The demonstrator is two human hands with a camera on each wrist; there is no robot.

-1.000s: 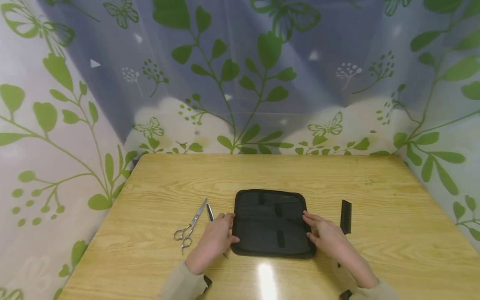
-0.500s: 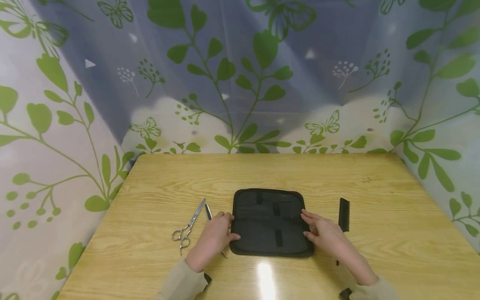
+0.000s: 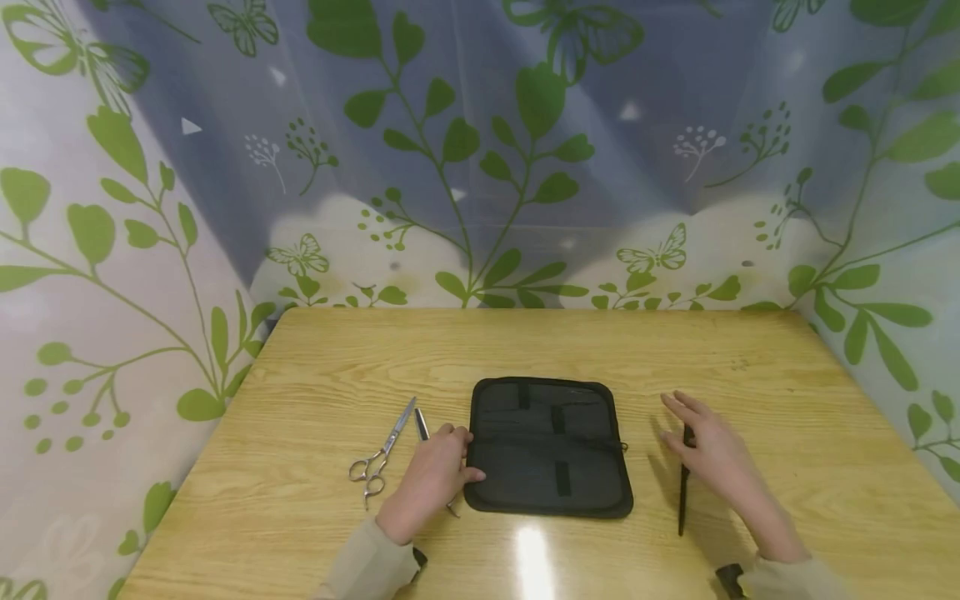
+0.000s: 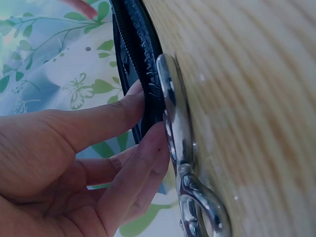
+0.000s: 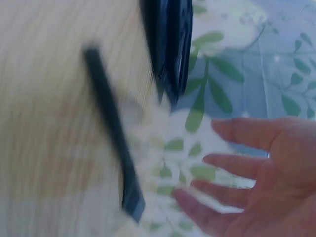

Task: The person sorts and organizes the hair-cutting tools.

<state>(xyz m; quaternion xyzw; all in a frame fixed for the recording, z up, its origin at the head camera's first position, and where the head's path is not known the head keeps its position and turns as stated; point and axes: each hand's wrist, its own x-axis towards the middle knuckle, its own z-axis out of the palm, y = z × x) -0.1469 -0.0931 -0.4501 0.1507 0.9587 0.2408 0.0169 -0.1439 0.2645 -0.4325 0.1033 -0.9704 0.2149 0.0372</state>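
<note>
Left grip (image 3: pixel 432 477) pinching, right grip (image 3: pixel 712 450) spread

Both forearms (image 3: pixel 366 568), in pale sleeves (image 3: pixel 795 581), enter at the lower edge of the head view and angle inward. Wrists (image 3: pixel 397 523) exposed beyond the sleeves. Left grip: back uppermost; left thumb (image 4: pixel 106 118) opposed to bent left fingers (image 4: pixel 133 180) in a pinch. Right grip: right thumb (image 5: pixel 247 131) clear of the right fingers (image 5: pixel 237 166), which are extended and separated. Grips well apart.

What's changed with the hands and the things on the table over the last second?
The right hand let go of the right edge of the case and moved right, fingers spread near the comb. The left hand still pinches the left edge; case and scissors stayed put.
</note>
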